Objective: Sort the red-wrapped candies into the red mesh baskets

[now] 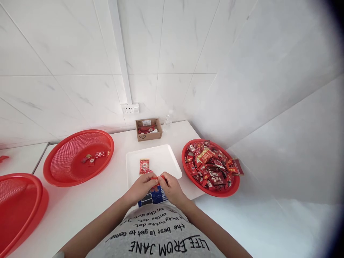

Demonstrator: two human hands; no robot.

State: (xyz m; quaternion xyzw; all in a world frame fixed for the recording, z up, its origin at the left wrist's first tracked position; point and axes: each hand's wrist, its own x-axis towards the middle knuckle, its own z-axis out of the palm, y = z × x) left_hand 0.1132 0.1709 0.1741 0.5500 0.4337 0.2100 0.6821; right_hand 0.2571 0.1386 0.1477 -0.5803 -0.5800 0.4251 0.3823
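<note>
A small packing workstation: white tiled walls [188,53], a wall socket [130,108], a white counter [88,200] bearing red mesh baskets [64,172] and a weighing scale [161,157].

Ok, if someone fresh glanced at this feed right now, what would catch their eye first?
Probably the red basket heaped with red-wrapped sweets at the right of the white table. Next, the left hand and right hand pinching a small red piece together over the near edge of the white tray, where one red packet lies.
</note>
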